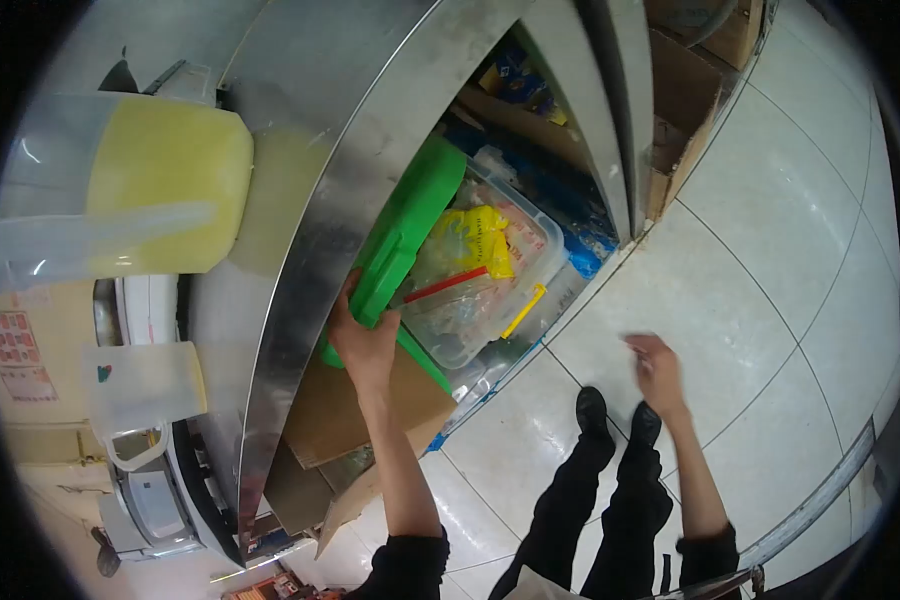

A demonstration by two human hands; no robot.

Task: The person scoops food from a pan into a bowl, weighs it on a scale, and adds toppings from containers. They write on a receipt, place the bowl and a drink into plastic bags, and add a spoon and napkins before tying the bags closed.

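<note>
My left hand is closed around the edge of a green lid, which is tilted up on the cabinet side of a clear plastic storage box. Inside the uncovered box lie a yellow plastic packet, a clear bag with a red strip and other clear bags. A yellow latch shows on the box's side. Over the floor tiles, apart from the box, is my right hand. Its fingers are loosely bent and apart, with nothing visible in them.
The box stands low in a metal cabinet, under a steel counter. A cardboard box sits beside it. Up on the counter are a large container of yellow liquid and a clear jug. A metal door borders the opening.
</note>
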